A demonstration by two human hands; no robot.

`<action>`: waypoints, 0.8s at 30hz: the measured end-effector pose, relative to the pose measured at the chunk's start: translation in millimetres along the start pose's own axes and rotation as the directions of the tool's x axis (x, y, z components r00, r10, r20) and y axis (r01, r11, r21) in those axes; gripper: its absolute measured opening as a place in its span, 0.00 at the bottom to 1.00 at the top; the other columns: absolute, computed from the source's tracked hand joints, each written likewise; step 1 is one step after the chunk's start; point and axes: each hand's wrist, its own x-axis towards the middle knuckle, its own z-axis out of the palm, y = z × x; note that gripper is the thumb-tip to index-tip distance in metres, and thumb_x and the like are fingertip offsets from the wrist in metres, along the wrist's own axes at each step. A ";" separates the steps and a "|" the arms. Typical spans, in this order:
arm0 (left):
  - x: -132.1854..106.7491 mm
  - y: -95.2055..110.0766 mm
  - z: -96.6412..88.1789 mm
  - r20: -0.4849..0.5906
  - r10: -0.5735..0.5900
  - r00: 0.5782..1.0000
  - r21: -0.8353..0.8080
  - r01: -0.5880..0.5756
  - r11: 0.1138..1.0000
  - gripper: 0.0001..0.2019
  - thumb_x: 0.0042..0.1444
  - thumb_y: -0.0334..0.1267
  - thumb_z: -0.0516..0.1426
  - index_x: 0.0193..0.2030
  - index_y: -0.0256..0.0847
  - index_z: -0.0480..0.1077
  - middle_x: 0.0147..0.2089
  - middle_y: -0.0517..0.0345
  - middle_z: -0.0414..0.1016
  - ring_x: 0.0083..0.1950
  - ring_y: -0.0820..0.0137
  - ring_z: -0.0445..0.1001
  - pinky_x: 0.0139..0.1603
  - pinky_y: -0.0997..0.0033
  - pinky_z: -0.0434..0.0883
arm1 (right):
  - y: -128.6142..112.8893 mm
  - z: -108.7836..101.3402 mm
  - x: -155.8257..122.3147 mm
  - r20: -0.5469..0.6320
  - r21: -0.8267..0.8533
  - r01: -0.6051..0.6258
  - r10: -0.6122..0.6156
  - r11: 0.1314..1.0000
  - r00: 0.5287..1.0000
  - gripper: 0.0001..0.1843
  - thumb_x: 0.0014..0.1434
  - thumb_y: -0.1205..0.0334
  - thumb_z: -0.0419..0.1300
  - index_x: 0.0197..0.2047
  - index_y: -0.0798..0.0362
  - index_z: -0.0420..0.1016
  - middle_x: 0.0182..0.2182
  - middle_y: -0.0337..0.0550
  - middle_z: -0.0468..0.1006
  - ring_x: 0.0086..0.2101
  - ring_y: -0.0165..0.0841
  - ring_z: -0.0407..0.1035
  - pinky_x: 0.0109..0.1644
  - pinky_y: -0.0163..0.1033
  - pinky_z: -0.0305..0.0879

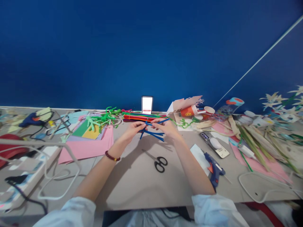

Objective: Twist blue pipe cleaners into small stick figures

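Several blue pipe cleaners (153, 134) are joined in a bundle between my hands, above the middle of the table. My left hand (133, 130), with a beaded bracelet on its wrist, pinches the bundle's left part. The fingers of my right hand (165, 127) close on a blue strand at the upper right. Some loose ends fan out below toward the right. Just beneath my hands lie black-handled scissors (157, 162), apart from both. Behind my hands is a pile of coloured pipe cleaners (142, 117), red, green and others.
A lit phone (147, 104) leans on the blue wall. Coloured paper (87, 146) and green pipe-cleaner pieces (94, 123) lie left, near a power strip (30, 176) with cables. To the right are a glue gun (214, 170), a phone (215, 146), and a red paper cup (189, 111).
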 end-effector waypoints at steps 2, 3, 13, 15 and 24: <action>0.2 -1.8 2.0 -0.001 0.030 1.000 0.017 -0.030 0.999 0.12 0.46 0.45 0.63 0.31 0.37 0.74 0.30 0.54 0.75 0.32 0.70 0.71 0.37 0.70 0.67 | 2.1 2.9 -0.5 0.010 0.004 -0.014 0.014 1.000 1.000 0.14 0.45 0.53 0.65 0.33 0.54 0.76 0.28 0.43 0.79 0.32 0.32 0.73 0.35 0.36 0.67; 0.1 -2.3 2.7 -0.001 0.044 0.999 0.021 -0.044 0.999 0.12 0.46 0.45 0.63 0.30 0.37 0.74 0.29 0.55 0.75 0.32 0.71 0.71 0.37 0.71 0.67 | 3.2 4.1 -0.8 0.017 -0.004 -0.018 0.018 1.000 1.000 0.14 0.45 0.53 0.65 0.32 0.54 0.76 0.28 0.42 0.79 0.31 0.32 0.72 0.35 0.36 0.67; -14.4 11.7 11.6 0.245 0.070 0.967 0.068 -0.089 0.994 0.12 0.49 0.45 0.61 0.25 0.37 0.71 0.25 0.57 0.72 0.30 0.71 0.68 0.36 0.72 0.65 | 13.9 -5.6 6.3 0.139 -0.106 0.035 -0.020 0.994 0.990 0.09 0.46 0.55 0.63 0.26 0.53 0.74 0.25 0.39 0.76 0.28 0.30 0.70 0.34 0.35 0.66; -15.9 10.9 14.5 0.306 0.041 0.951 0.171 -0.098 0.980 0.11 0.49 0.44 0.60 0.25 0.38 0.72 0.26 0.56 0.72 0.30 0.71 0.69 0.35 0.72 0.65 | 11.9 -7.8 5.3 0.153 -0.188 0.090 -0.061 0.978 0.986 0.07 0.47 0.57 0.62 0.25 0.53 0.75 0.25 0.38 0.77 0.29 0.30 0.70 0.35 0.35 0.65; -2.9 -12.5 11.7 0.175 0.008 0.985 0.320 -0.064 0.945 0.09 0.45 0.40 0.59 0.21 0.37 0.72 0.21 0.59 0.71 0.27 0.71 0.66 0.31 0.73 0.63 | -13.7 9.8 -11.3 0.245 -0.543 0.321 -0.219 0.776 0.945 0.08 0.52 0.62 0.61 0.24 0.48 0.80 0.25 0.40 0.77 0.32 0.33 0.68 0.38 0.37 0.60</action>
